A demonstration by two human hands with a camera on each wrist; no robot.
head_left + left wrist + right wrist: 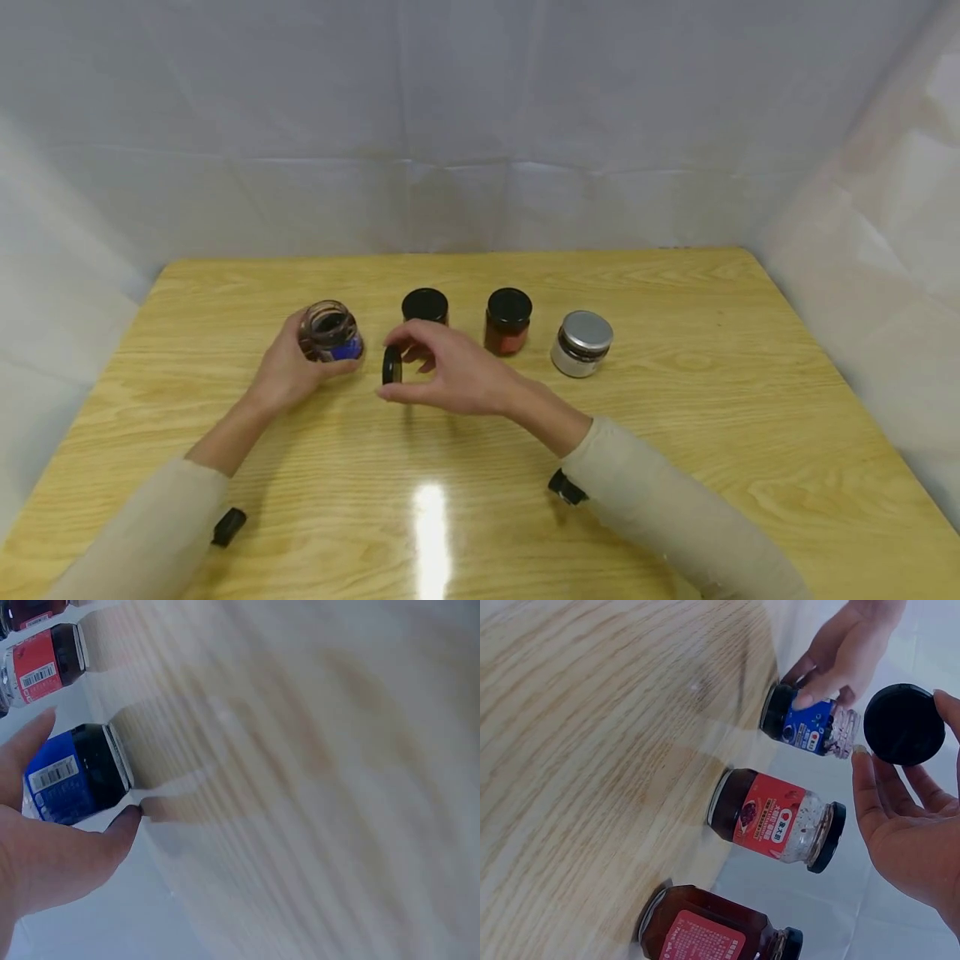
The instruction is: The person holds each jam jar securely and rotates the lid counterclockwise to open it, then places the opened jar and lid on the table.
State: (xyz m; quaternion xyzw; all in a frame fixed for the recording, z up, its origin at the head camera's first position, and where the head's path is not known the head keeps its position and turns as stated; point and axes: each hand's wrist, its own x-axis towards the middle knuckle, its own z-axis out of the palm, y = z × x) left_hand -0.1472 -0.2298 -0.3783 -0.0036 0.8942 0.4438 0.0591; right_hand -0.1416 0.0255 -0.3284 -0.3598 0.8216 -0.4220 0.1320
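An uncapped glass jar with a blue label (347,348) stands on the table at the left, dark contents inside. My left hand (288,371) holds it, fingers behind and thumb across the front. In the right wrist view that thumb lies on the blue label (810,724). To the right of the jar, my right hand (465,375) pinches a round black lid (391,366) by its edge. The lid is on edge above the table, apart from the jar's mouth. In the right wrist view one flat side of the lid (904,724) faces the camera.
A black-lidded jar (425,306) with a red label (772,817) stands behind my right hand. Farther right are another black-lidded jar (509,321) and a silver-lidded jar (582,343). All stand on the wooden table (675,400), with pale sheeting (480,108) behind it.
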